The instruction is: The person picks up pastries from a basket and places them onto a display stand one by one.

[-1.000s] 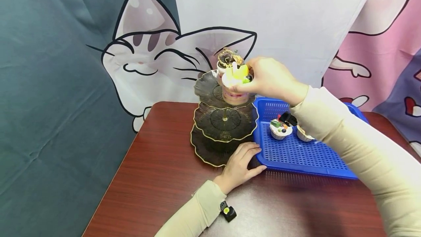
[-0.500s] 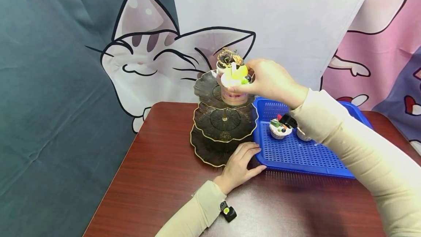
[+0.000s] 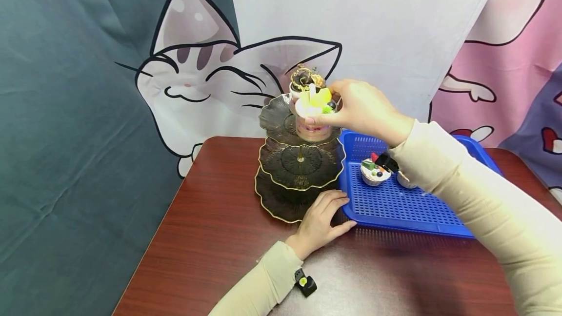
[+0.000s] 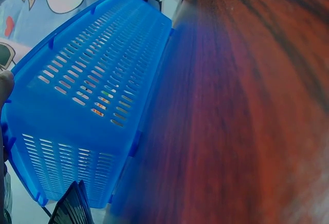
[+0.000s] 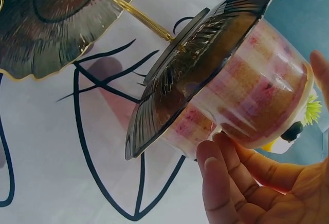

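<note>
My right hand [image 3: 366,108] holds a clear dessert cup [image 3: 312,132] of layered pink and tan cake, topped with cream, yellow fruit and a dark berry. Its base sits against the top tier [image 3: 276,118] of a dark, gold-rimmed tiered cake stand. Close behind it on that tier is another dessert cup [image 3: 303,80] with a dark topping and a gold ornament. The right wrist view shows thumb and fingers around the cup [image 5: 267,85]. My left hand [image 3: 318,226] rests at the near-left corner of the blue plastic basket [image 3: 395,206], its fingers fairly straight.
The basket holds fruit-topped tarts; one tart [image 3: 373,175] shows well, while another [image 3: 406,180] is partly behind my right sleeve. The stand's middle tier [image 3: 322,160] and bottom tier [image 3: 272,196] lie below the cups. A cat-print cloth [image 3: 373,23] hangs behind the wooden table [image 3: 197,243].
Almost nothing differs. The right hand keeps its hold on the dessert cup over the top tier, and the left hand stays at the basket corner; the head view has shifted very slightly.
</note>
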The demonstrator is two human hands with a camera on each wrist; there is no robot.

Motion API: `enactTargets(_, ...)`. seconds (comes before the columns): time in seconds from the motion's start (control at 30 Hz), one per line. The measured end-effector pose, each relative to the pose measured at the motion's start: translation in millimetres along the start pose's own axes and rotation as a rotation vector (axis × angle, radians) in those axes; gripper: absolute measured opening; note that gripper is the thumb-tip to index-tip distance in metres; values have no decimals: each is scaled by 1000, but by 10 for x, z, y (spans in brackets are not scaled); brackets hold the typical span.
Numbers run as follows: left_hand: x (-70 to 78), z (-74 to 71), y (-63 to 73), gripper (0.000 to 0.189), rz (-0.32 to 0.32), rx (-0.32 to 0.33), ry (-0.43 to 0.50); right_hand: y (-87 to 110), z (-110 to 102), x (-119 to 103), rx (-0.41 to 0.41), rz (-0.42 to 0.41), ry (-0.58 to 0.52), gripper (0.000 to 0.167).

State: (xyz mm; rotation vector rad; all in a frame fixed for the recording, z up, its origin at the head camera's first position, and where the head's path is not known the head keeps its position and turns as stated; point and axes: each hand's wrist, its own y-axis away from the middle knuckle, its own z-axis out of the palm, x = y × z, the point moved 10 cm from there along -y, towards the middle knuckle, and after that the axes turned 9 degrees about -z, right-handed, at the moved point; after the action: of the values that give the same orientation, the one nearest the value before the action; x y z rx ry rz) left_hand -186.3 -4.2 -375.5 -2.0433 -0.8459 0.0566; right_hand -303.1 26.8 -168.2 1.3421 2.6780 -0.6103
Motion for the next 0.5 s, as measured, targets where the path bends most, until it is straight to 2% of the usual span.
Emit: enactTargets(0.5, -1, 11, 5, 49, -8, -7, -4, 77, -32, 33, -11, 9, -58, 56)
